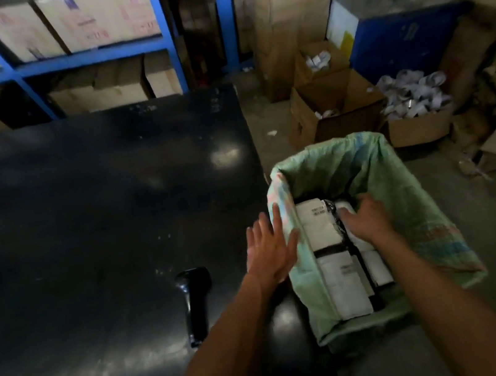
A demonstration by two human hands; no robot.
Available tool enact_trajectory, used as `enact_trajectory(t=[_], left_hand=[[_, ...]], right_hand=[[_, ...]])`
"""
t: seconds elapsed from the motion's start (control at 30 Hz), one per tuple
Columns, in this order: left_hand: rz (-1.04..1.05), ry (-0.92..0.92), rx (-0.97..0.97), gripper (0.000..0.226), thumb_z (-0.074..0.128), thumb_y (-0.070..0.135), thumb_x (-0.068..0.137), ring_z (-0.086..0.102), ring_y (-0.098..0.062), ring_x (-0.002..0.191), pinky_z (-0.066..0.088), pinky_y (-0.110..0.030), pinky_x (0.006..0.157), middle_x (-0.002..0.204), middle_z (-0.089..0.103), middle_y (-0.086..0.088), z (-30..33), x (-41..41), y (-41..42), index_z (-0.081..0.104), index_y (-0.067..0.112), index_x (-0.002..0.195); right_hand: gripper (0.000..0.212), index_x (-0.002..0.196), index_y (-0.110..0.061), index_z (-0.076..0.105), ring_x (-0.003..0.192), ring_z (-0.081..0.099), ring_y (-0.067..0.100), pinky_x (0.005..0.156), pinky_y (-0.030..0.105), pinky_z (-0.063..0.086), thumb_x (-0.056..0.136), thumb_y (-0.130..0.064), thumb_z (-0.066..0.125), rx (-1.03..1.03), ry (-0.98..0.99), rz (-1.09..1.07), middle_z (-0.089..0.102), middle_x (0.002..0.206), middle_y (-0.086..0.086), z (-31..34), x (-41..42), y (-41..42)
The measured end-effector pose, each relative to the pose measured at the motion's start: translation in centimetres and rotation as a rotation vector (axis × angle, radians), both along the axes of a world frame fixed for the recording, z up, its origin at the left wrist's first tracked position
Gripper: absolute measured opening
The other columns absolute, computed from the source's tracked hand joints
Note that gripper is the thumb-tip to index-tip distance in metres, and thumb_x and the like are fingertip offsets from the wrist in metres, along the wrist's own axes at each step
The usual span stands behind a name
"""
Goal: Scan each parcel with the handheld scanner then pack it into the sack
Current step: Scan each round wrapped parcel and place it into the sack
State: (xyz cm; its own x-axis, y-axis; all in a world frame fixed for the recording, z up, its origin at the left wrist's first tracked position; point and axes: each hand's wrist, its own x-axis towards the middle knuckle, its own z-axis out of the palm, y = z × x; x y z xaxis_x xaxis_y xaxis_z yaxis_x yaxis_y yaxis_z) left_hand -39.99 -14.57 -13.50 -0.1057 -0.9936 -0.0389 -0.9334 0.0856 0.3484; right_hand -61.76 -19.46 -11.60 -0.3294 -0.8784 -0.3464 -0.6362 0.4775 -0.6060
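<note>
One handheld scanner (195,303), black, lies on the dark table (97,211) near the person, close to the table's right edge, and neither hand touches it. One green woven sack (404,195) stands open on the floor just right of the table, its mouth folded back. Inside it, white parcels (317,225): at least four packed side by side, though the exact count is hard to tell in the dim light; one at the far left shows a printed label. Two bare hands in play. The left hand (271,249) is spread wide, fingers straight, lying flat against the sack's left rim where it meets the table edge, gripping nothing. The right hand (366,217) is down inside the sack, fingers bent over the parcels at the far right; whether it actually grips one or just presses on top, I cannot tell. Beyond the table, one blue shelf rack (164,38) holds several cardboard boxes on two levels. On the floor to the far right, three open cartons (337,121) sit among loose cardboard, at least two holding crumpled white scraps.
</note>
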Motion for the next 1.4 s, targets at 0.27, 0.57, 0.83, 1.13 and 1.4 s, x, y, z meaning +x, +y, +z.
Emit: enact_trajectory(t=[0.27,0.57,0.83,1.13,1.4], left_hand=[[0.337,-0.085,-0.079,0.069,0.031,0.046,0.095,0.051,-0.054,0.124,0.041,-0.064,0.104,0.136,0.052,-0.037,-3.6,17.8,4.6,0.051,-0.002,0.140],[0.359,-0.087,0.097,0.071,0.024,0.049,0.099,0.024,-0.043,0.147,0.018,-0.058,0.118,0.160,0.025,-0.020,-10.4,25.7,10.9,0.037,0.004,0.152],[0.326,-0.123,0.118,0.070,0.015,0.052,0.103,-0.008,-0.032,0.153,0.004,-0.053,0.123,0.166,-0.004,-0.013,-12.4,26.2,11.7,0.006,0.011,0.158],[0.317,-0.134,0.114,0.071,0.012,0.054,0.103,-0.008,-0.032,0.153,0.005,-0.053,0.123,0.166,-0.006,-0.013,-13.0,26.4,11.8,0.009,0.011,0.158],[0.310,-0.148,0.122,0.071,0.013,0.055,0.103,-0.013,-0.030,0.152,0.002,-0.053,0.123,0.166,-0.010,-0.013,-13.5,26.4,11.7,0.004,0.011,0.158]], right_hand=[[0.063,0.148,-0.017,0.042,0.135,0.046,0.031,0.110,0.035,0.035,0.094,-0.041,0.065,-0.167,0.025,0.234,0.044,0.150,0.013,5.7,17.3,4.3],[0.084,0.157,-0.026,0.012,0.132,0.050,0.038,0.105,0.045,0.044,0.093,-0.052,0.060,0.212,0.123,0.514,0.033,0.153,0.017,-0.5,32.4,10.9],[0.088,0.157,-0.023,0.011,0.120,0.063,0.034,0.096,0.038,0.052,0.092,-0.029,0.070,0.197,0.117,0.443,0.059,0.138,0.016,-3.0,34.5,12.3],[0.086,0.160,-0.024,0.014,0.120,0.062,0.038,0.098,0.042,0.049,0.093,-0.028,0.068,0.171,0.230,0.219,0.061,0.134,0.016,-1.5,28.9,8.0],[0.078,0.154,-0.026,0.024,0.112,0.064,0.038,0.092,0.044,0.051,0.090,-0.025,0.068,0.153,0.309,0.089,0.065,0.124,0.015,-2.6,22.6,5.1]])
